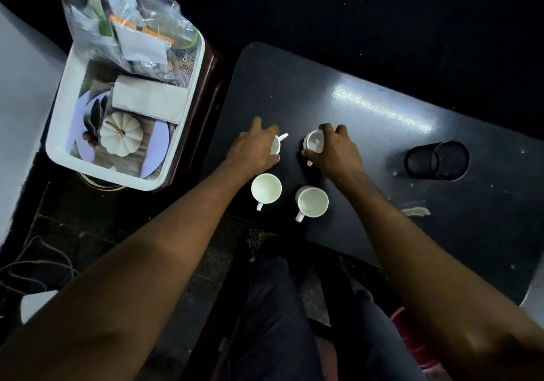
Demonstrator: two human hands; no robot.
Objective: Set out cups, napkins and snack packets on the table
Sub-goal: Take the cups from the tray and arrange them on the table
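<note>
Several white cups stand on the dark table [382, 133]. My left hand [254, 151] grips one cup [276, 143] at the far left, its handle pointing away. My right hand [334, 152] holds a second cup [314, 141] beside it. Two more cups stand nearer to me, upright and untouched: one on the left [265, 189] and one on the right [312, 202]. A stack of white napkins [150, 99] lies in the white tray [59, 133] to the left. A clear plastic bag of packets [126, 27] leans at the tray's far end.
The tray rests on a dark brown stool beside the table's left edge and has a pumpkin picture on its base. A black mesh holder [437, 161] lies on its side at the right of the table. A paper scrap [416, 211] lies near the front edge. Cables run on the floor at the left.
</note>
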